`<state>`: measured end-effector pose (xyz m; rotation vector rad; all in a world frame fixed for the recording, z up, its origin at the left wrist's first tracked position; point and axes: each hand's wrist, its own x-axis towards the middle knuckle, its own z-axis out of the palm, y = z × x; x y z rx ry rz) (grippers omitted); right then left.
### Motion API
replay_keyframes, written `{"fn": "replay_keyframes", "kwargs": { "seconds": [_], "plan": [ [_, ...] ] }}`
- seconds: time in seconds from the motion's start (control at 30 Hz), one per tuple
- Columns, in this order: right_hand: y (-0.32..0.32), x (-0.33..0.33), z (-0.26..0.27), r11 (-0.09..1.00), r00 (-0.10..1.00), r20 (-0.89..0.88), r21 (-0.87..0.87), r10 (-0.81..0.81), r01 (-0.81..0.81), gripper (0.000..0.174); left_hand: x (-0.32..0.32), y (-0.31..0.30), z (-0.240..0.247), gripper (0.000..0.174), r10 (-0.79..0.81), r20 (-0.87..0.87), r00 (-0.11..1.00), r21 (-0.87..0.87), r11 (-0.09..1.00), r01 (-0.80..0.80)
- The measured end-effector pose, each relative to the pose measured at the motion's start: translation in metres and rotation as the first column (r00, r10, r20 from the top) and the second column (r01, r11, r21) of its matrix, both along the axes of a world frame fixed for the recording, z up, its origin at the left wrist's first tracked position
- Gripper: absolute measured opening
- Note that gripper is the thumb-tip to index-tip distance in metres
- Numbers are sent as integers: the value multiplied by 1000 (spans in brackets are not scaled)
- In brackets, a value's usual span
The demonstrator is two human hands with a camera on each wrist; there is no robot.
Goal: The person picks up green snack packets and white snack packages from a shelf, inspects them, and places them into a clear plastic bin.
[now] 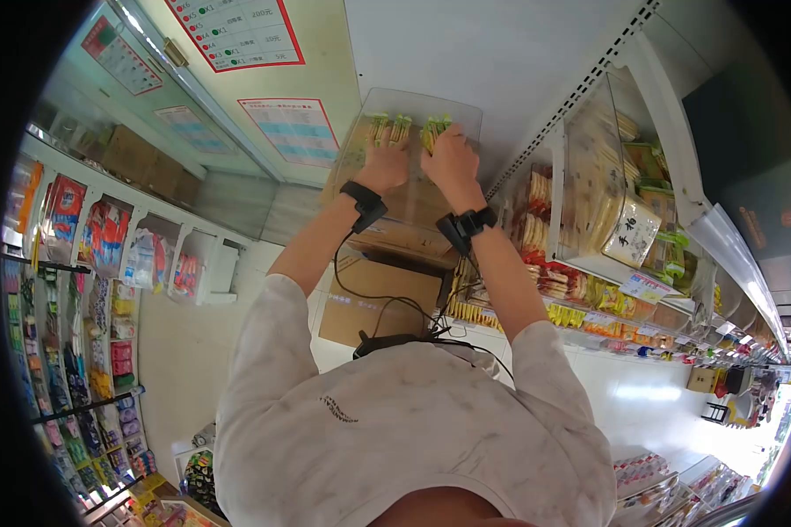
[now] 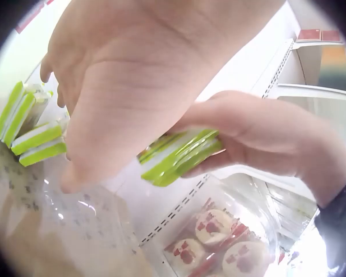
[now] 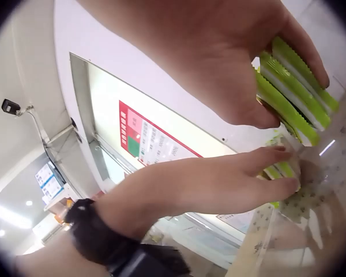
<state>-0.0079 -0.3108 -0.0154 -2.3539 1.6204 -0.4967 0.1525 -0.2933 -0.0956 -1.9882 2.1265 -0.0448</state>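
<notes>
My right hand (image 1: 451, 163) grips several snack packets with bright green edges (image 3: 297, 86), fingers and thumb on either side of the bundle. In the left wrist view that green bundle (image 2: 179, 158) shows beneath the right palm. Beside it, my left hand (image 1: 385, 167) reaches out with extended fingers to more green-edged packets (image 1: 388, 129), which stand in small groups. The right wrist view has the left thumb and forefinger spread at these packets (image 3: 282, 171). Both groups are at the far end of a clear plastic bin (image 1: 466, 110).
A cardboard box (image 1: 373, 303) sits on the floor below the bin. To the right, shelves hold clear bins of wrapped snacks (image 1: 536, 220). Printed signs (image 1: 290, 127) hang on the left wall panel. Cables (image 1: 395, 303) from the wrist cameras trail in front of the body.
</notes>
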Motion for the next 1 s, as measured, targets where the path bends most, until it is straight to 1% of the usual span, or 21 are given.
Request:
{"fn": "replay_keyframes", "kwargs": {
  "seconds": [0.03,0.13,0.17,0.23,0.27,0.3,0.33,0.37,0.43,0.5,0.57,0.63,0.67,0.73,0.77,0.8,0.83,0.87,0.93,0.97,1.0],
  "plan": [
    [-9,3,-9,1000,1000,-16,26,12,-11,65,3,3,1,69,26,-33,999,-30,999,-27],
    [-41,13,-42,991,996,-51,113,77,-71,72,10,10,0,64,96,-231,968,-70,991,-115],
    [-50,16,-53,986,993,-56,141,100,-91,76,12,11,-1,63,78,-260,963,-90,990,-105],
    [-62,23,-72,985,995,67,152,71,-80,79,15,17,-1,62,40,-315,948,-130,988,-85],
    [-67,27,-81,984,990,129,160,56,-77,81,17,19,2,61,32,-329,944,-118,990,-74],
    [-76,32,-95,958,958,246,208,145,-198,79,19,21,8,61,24,-342,939,-107,992,-65],
    [-86,36,-110,915,906,362,243,221,-321,77,21,23,12,61,18,-358,934,-92,994,-54],
    [-91,38,-117,858,835,472,265,282,-440,75,23,23,11,60,7,-410,912,-108,993,-57],
    [-71,31,-98,877,877,445,332,181,-349,73,27,23,7,59,-20,-511,859,-140,988,-60],
    [-68,28,-86,861,921,360,409,151,-302,70,25,27,4,54,-87,-525,847,-248,967,-55],
    [-81,28,-78,819,953,225,495,201,-290,68,22,34,6,49,-161,-495,854,-365,930,-36],
    [-81,34,-78,882,968,201,417,148,-221,60,10,42,14,44,-231,-426,875,-480,877,-2],
    [-80,38,-78,907,974,193,379,119,-185,56,3,49,18,42,-215,-492,843,-402,915,-1],
    [-84,47,-97,955,971,237,282,22,-91,49,-10,60,35,40,-160,-613,774,-234,972,15],
    [-87,47,-107,959,968,249,268,25,-94,46,-11,61,40,40,-135,-631,764,-175,984,30],
    [-82,48,-105,963,965,260,253,29,-97,44,-11,62,41,40,-108,-649,753,-114,993,45],
    [-81,42,-100,952,963,257,264,83,-153,44,-11,63,42,40,-81,-665,742,-54,997,60],
    [-82,38,-94,940,957,253,271,139,-209,43,-10,62,38,40,-88,-660,746,-73,996,52],
    [-74,33,-70,916,959,205,312,196,-254,41,-3,53,12,40,-106,-647,755,-114,993,42],
    [-69,32,-60,903,957,185,333,222,-273,40,2,49,-1,41,-147,-642,752,-161,985,55],
    [-72,34,-67,919,959,198,301,203,-256,39,8,43,-15,41,-188,-636,749,-206,976,71]
  ]
}}
